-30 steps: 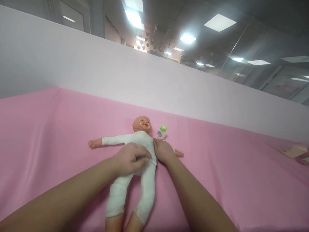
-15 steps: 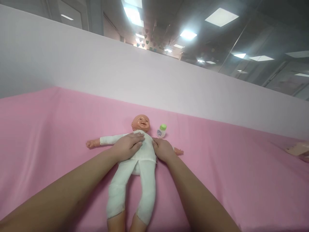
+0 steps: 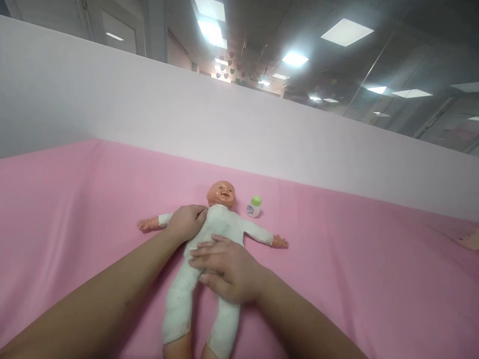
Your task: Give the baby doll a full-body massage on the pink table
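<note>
A baby doll in a white bodysuit lies on its back on the pink sheet, head toward the far wall, arms spread. My left hand rests on the doll's shoulder and upper arm at the left side. My right hand lies flat, fingers spread, over the doll's belly and hips. A small white bottle with a green cap stands just right of the doll's head.
A pale partition wall runs along the far edge of the pink sheet. At the far right edge a bit of another person's hand or foot lies on the sheet.
My right hand has moved from the doll's right side onto its belly. My left hand slid from the chest out to the doll's shoulder. The doll's right arm now shows fully.
</note>
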The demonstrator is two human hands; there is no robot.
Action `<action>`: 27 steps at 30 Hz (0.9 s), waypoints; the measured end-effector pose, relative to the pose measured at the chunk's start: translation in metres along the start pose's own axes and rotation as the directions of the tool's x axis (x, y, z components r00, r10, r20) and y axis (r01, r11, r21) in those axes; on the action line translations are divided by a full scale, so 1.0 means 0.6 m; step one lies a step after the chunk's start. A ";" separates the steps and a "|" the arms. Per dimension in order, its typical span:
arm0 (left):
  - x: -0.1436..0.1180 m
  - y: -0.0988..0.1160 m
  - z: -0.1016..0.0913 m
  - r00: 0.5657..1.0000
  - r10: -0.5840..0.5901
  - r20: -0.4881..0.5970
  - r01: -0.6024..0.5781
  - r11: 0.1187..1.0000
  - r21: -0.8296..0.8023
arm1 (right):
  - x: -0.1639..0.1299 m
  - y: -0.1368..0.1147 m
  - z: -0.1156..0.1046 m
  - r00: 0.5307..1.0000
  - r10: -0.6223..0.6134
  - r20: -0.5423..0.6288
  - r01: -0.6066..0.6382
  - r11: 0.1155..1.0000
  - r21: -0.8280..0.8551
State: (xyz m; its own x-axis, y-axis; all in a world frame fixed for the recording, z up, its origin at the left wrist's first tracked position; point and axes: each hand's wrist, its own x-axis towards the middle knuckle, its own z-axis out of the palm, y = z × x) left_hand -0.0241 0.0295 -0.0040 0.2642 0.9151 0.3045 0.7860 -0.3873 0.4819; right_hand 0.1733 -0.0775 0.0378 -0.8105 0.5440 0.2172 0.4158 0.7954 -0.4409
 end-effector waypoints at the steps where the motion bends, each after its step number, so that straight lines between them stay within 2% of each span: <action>1: 0.000 -0.001 0.000 1.000 0.008 -0.002 -0.008 1.000 -0.007 | 0.002 -0.007 0.001 0.999 0.006 0.034 -0.006 1.000 -0.006; 4: 0.000 -0.003 0.000 1.000 -0.004 0.001 0.004 1.000 -0.023 | 0.009 -0.003 0.001 0.995 0.072 0.070 -0.068 0.996 -0.053; 9: -0.001 -0.002 -0.001 1.000 0.004 0.027 -0.004 1.000 -0.007 | 0.013 0.042 -0.009 0.969 0.237 0.070 -0.229 0.967 -0.115; 15: 0.001 -0.003 0.006 1.000 -0.002 0.010 0.002 0.999 -0.038 | 0.003 0.100 -0.021 0.923 0.384 -0.020 -0.384 0.918 -0.099; 18: 0.001 0.001 0.005 1.000 0.003 0.001 -0.003 0.999 -0.038 | -0.002 0.125 -0.025 0.865 0.480 -0.145 -0.494 0.865 -0.084; 20: -0.005 0.013 -0.001 0.999 0.022 -0.041 -0.024 0.998 -0.054 | -0.004 0.138 -0.028 0.781 0.590 -0.208 -0.617 0.779 -0.109; 23: -0.029 0.048 -0.014 0.989 0.135 -0.065 -0.143 0.980 -0.142 | -0.004 0.151 -0.030 0.635 0.741 -0.218 -0.772 0.606 -0.189; 24: -0.040 0.064 -0.019 0.978 0.207 -0.032 -0.209 0.960 -0.188 | -0.004 0.155 -0.030 0.609 0.763 -0.215 -0.792 0.573 -0.209; 25: -0.052 0.080 -0.022 0.955 0.295 0.008 -0.285 0.927 -0.246 | -0.004 0.157 -0.030 0.601 0.770 -0.213 -0.797 0.561 -0.222; 27: -0.073 0.108 -0.027 0.851 0.515 0.098 -0.447 0.811 -0.378 | -0.005 0.161 -0.029 0.611 0.762 -0.215 -0.790 0.570 -0.227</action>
State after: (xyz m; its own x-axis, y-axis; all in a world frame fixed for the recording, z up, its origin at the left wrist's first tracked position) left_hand 0.0061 -0.0377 0.0273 0.6846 0.5904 0.4275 0.3076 -0.7657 0.5649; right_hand 0.2231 0.0026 0.0097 -0.0898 0.9958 -0.0154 0.9706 0.0841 -0.2254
